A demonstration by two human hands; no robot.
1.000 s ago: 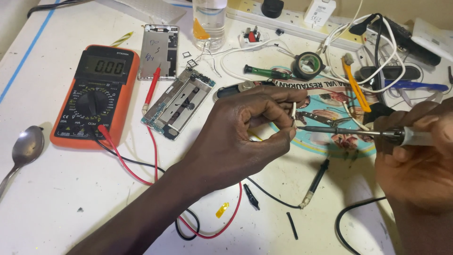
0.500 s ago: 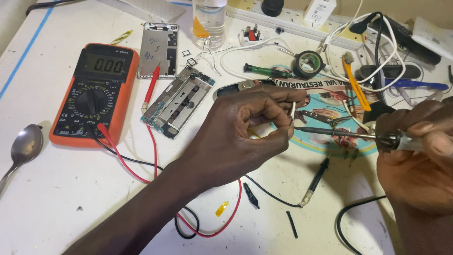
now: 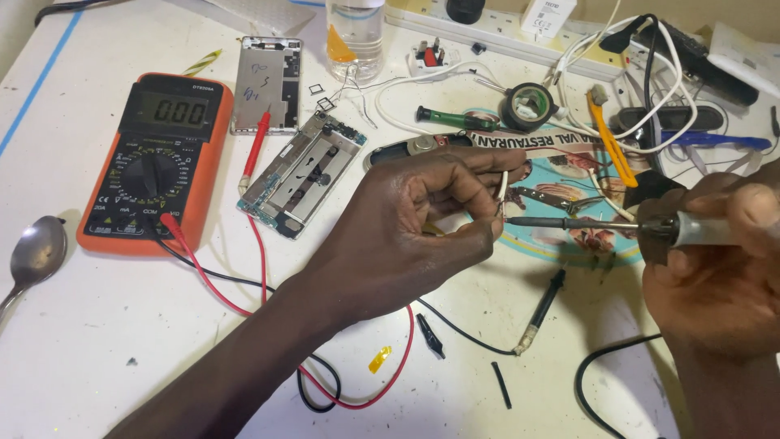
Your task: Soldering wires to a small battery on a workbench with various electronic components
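My left hand [image 3: 414,219] is at the middle of the white table, its fingers pinched on a thin white wire [image 3: 503,189] that stands up between the fingertips. My right hand [image 3: 719,264] at the right edge grips a soldering iron [image 3: 605,225] by its handle. The iron's dark tip points left and meets the wire end at my left fingertips. An orange multimeter [image 3: 154,162] lies to the left, with its red probe [image 3: 257,146] and black probe [image 3: 543,309] on the table.
An opened phone frame [image 3: 302,171] and a silver back cover [image 3: 268,81] lie near the meter. A spoon [image 3: 36,256], a clear bottle [image 3: 355,36], a tape roll [image 3: 528,104], a green screwdriver [image 3: 455,120], a power strip [image 3: 487,28] and tangled white cables [image 3: 642,89] crowd the table.
My right hand has slid the soldering iron a little to the left, bringing its tip up to the wire. My left hand has stayed in place.
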